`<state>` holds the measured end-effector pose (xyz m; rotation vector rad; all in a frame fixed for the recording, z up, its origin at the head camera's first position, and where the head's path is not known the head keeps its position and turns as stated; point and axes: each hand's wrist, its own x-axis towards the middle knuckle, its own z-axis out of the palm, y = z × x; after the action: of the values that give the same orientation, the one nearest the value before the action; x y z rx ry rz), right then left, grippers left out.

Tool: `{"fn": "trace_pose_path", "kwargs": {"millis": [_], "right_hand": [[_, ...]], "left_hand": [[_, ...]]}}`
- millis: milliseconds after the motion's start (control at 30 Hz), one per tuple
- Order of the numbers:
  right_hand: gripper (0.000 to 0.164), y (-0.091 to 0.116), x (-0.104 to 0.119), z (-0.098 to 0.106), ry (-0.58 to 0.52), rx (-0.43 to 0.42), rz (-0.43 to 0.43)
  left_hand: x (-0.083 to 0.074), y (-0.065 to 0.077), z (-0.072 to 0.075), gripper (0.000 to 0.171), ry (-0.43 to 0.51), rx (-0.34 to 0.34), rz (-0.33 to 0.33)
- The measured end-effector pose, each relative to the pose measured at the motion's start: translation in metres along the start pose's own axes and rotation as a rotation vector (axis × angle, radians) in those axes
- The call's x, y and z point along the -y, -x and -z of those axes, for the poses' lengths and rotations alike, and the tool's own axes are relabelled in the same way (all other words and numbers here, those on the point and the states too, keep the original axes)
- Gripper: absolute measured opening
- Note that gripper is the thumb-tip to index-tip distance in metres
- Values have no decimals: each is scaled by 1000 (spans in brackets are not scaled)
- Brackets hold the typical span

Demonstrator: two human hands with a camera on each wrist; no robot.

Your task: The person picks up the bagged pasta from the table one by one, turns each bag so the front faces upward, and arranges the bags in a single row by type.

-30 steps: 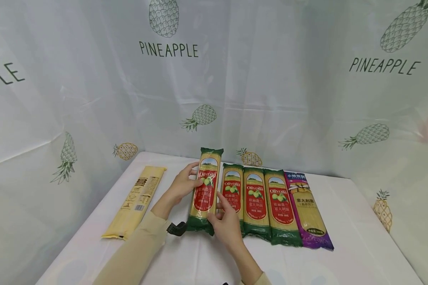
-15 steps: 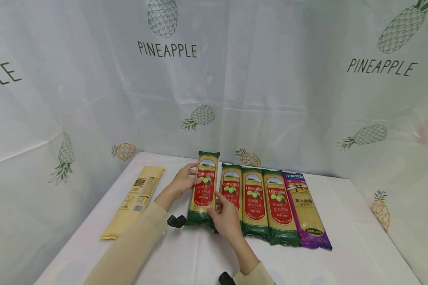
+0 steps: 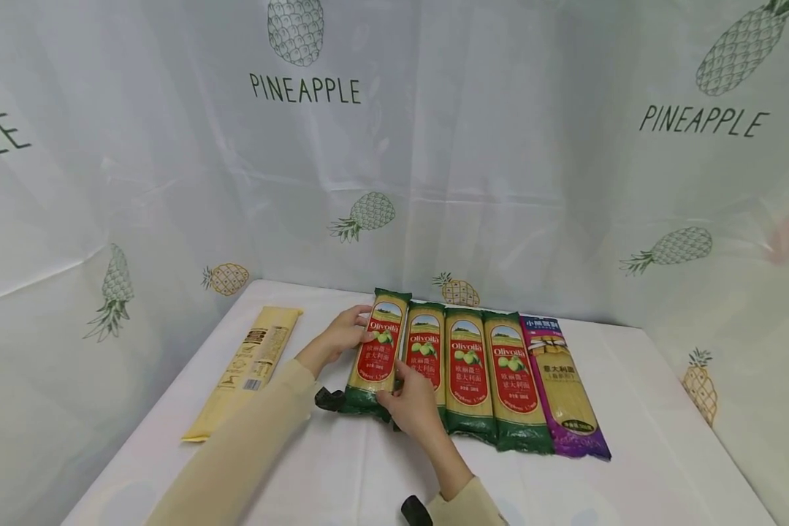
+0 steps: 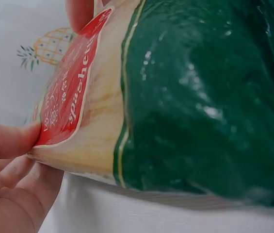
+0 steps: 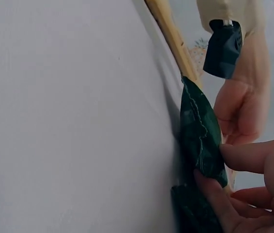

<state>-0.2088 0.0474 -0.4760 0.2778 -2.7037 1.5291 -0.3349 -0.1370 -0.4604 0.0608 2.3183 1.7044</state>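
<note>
Both hands hold a spaghetti pack (image 3: 376, 351) with a red label and green ends, close beside the left end of a row of similar packs. My left hand (image 3: 342, 336) grips its left edge; in the left wrist view the thumb (image 4: 15, 140) lies on the label side and the fingers are under the edge. With my right hand (image 3: 414, 403) I pinch the lower right corner, thumb and fingertip on the green end (image 5: 202, 131) in the right wrist view. That end is slightly raised, overlapping the neighbouring green pack (image 5: 192, 208).
Three matching spaghetti packs (image 3: 468, 369) lie side by side, then a purple noodle pack (image 3: 565, 387) at the right. A yellow pack (image 3: 246, 372) lies apart on the left of the white table (image 3: 342, 482). A pineapple-print curtain (image 3: 500, 146) hangs behind and at the sides.
The held spaghetti pack has come down towards the table and shifted slightly right, up against the row. Both hands moved along with it. The other packs have stayed in place.
</note>
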Motion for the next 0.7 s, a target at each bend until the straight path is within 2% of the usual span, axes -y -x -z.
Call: {"fn": "trace_pose_path", "kwargs": {"millis": [400,700], "right_hand": [[72,-1,-6,-1,48,14,30],[72,-1,-7,-4,65,11,35]], "left_hand": [[4,-2,-2,66,-45,18,42],[0,-2,-2,66,-171,-6,26]]}}
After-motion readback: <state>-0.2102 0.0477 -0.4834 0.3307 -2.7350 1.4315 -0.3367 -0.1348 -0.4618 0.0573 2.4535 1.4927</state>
